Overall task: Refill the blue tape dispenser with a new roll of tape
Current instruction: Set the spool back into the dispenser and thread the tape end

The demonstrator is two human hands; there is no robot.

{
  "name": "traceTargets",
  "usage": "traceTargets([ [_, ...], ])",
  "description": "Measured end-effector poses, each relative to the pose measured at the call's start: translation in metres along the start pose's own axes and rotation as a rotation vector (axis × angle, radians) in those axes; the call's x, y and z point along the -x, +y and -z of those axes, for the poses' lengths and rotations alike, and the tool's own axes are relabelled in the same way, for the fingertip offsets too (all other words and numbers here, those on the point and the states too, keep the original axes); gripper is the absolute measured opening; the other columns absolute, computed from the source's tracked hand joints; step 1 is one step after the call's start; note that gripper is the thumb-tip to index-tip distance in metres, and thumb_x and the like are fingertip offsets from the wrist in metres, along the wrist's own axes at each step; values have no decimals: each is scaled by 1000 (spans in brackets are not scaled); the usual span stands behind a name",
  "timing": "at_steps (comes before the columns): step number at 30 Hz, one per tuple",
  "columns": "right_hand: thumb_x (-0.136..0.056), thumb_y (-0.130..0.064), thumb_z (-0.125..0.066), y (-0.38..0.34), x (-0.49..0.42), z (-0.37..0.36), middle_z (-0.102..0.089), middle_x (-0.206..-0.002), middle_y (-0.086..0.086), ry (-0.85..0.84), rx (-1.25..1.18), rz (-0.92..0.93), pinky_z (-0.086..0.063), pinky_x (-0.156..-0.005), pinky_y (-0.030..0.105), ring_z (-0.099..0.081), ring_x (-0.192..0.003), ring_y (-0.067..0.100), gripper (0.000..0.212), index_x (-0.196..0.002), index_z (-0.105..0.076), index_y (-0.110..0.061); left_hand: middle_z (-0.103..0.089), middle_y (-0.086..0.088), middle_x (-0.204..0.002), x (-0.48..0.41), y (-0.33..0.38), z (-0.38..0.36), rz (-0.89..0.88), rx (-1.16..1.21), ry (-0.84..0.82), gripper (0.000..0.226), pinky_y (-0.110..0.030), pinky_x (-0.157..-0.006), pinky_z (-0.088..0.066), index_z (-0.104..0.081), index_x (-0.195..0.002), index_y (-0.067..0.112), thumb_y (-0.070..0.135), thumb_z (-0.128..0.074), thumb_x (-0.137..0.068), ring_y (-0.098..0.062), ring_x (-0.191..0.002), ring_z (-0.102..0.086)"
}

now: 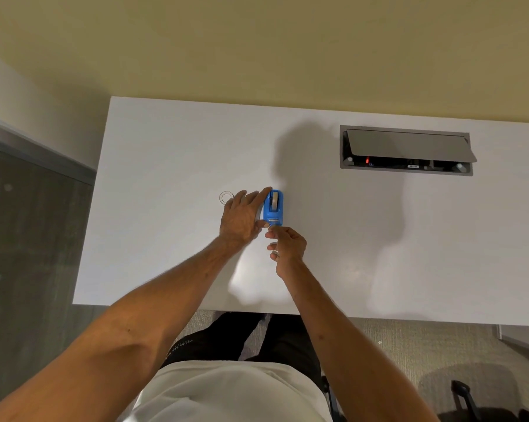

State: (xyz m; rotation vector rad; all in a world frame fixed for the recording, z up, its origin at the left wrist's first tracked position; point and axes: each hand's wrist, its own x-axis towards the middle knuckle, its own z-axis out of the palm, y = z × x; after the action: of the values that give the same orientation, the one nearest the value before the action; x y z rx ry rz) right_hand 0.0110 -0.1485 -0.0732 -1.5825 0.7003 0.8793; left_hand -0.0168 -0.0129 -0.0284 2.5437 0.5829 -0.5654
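Soft overhead light, broad shadow across the desk [165, 147], wide-angle edge bending.

Open desktop [333, 226] right of dispenser [274, 208]
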Motion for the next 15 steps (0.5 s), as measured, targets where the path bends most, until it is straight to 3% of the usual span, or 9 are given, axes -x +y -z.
traceTargets([
  [5, -95, -23, -74, 1, -1, 0, -76, -82, 2, 6, 4, 22, -54, -71, 36, -65, -70, 24, 18, -102, -79, -7, -45, -7, -169, -2, -2, -4, 2, 4, 1, 89, -55, -131, -34, -23, -172, 25, 63, -58, -100, -37, -160, -38],
  [9, -95, -23, -73, 3, -1, -1, -77, -84, 3, 11, 0, 27, -55, -72, 36, -66, -73, 25, 19, -102, -79, -6, -44, -7, -171, -1, -1, -2, 23, 15, -14, 94, -55, -132, -33, -22, -172, 26, 77, -40, -95, -38, -161, -36],
  [12, -96, -24, -73, 3, -4, 0, -80, -95, 11, 20, 18, 38, -55, -71, 36, -67, -72, 25, 23, -105, -78, -4, -44, -6, -171, 0, 0, -1, 17, 17, -14, 123, -54, -132, -33, -22, -172, 25, 91, -6, -70, -36, -160, -38],
  [13, -96, -24, -73, 3, -5, 0, -81, -98, 13, 19, 25, 42, -55, -72, 36, -67, -71, 24, 23, -107, -78, -3, -45, -6, -170, -1, -1, -2, 9, 16, -9, 129, -52, -132, -33, -23, -172, 25, 91, -2, -64, -35, -159, -40],
  [15, -96, -23, -73, 3, -6, 0, -81, -102, 15, 20, 36, 53, -56, -73, 37, -67, -71, 24, 24, -108, -78, -2, -47, -5, -168, -3, -2, -4, 1, 18, 2, 121, -51, -131, -35, -23, -172, 25, 90, -7, -71, -33, -156, -43],
])
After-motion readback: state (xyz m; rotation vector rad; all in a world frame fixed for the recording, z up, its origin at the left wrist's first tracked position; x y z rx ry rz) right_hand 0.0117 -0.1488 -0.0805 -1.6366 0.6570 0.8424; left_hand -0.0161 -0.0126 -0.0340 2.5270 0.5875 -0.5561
